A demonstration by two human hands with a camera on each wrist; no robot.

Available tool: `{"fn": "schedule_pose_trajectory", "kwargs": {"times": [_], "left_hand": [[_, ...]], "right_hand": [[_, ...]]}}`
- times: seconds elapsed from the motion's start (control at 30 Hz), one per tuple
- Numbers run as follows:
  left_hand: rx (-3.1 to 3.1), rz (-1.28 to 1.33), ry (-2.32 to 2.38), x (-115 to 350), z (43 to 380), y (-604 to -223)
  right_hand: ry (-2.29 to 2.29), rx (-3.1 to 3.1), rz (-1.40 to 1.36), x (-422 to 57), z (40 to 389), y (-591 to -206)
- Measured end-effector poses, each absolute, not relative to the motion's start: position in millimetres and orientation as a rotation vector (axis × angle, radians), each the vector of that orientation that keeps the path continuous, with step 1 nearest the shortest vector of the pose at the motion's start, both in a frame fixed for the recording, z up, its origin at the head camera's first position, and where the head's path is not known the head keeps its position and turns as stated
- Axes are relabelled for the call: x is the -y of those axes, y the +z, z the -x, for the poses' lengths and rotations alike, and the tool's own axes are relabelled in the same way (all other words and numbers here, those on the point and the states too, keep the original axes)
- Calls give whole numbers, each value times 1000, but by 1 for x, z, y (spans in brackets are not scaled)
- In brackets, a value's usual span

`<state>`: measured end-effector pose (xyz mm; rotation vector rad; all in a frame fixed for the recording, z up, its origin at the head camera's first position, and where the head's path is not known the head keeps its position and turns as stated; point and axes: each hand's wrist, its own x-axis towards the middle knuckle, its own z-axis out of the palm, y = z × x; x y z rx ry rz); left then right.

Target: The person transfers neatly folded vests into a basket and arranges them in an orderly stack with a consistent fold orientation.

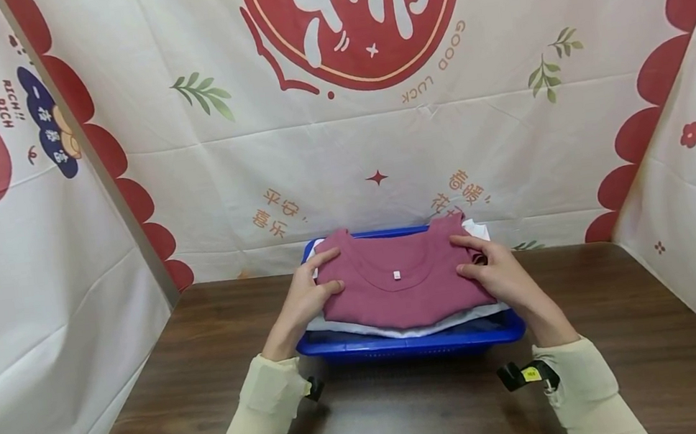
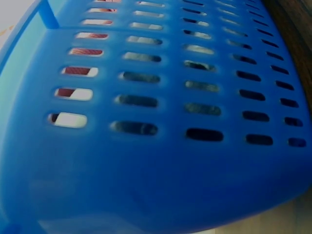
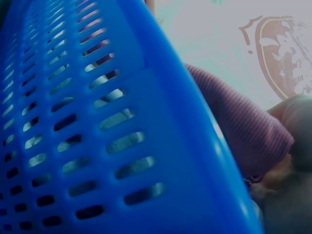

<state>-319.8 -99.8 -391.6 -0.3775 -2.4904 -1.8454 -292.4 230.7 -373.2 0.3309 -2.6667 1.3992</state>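
Observation:
A folded pink T-shirt [image 1: 404,300] with a small white neck label lies on top of other folded clothes in a blue plastic basket [image 1: 412,345]. At its left side my left hand [image 1: 306,291] grips the shirt, thumb and index finger on the top and the other fingers hidden. On the opposite side my right hand [image 1: 499,269] holds the shirt the same way. The right wrist view shows a ribbed fold of the shirt [image 3: 239,124] beyond the basket's rim, right by the hand. Only the slotted wall of the basket [image 2: 146,170] fills most of the left wrist view.
White and grey folded cloth [image 1: 395,331] shows beneath the pink shirt. The basket stands on a brown wooden table [image 1: 412,419], near its back edge. Printed cloth [image 1: 340,153] hangs behind and at both sides.

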Motion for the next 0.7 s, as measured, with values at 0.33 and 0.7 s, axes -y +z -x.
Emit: {"fn": "schedule_pose_trajectory", "kwargs": {"times": [0.33, 0.7], "left_hand": [[2503, 390, -1812, 99, 319, -392], [2559, 412, -1701, 99, 319, -392]], "right_hand": [[1325, 2705, -340, -228, 292, -375], [1272, 2727, -319, -227, 292, -375]]}}
